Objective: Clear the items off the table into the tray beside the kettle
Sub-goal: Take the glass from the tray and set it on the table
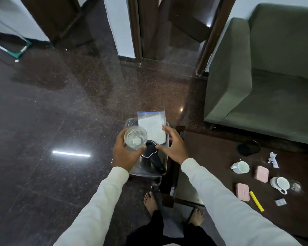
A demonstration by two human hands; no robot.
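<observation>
My left hand (125,155) grips a clear drinking glass (135,137) upright over the steel tray (132,122). A zip bag holding white paper (152,126) stands in the tray's far end. The black-lidded kettle (152,154) sits in the tray's near part, partly hidden by both hands. My right hand (174,145) hovers open beside the bag and above the kettle, fingers spread. On the dark wooden table (212,157) to the right lie two white cups (241,167) (281,183), two pink boxes (261,173) (242,191), a yellow stick (256,200), a small sachet (280,202) and crumpled white paper (272,159).
A black round holder (248,148) stands at the table's far edge. A green sofa (267,77) fills the right side behind the table. My bare feet (150,201) stand on the polished dark floor beside the tray. Doorways lie ahead.
</observation>
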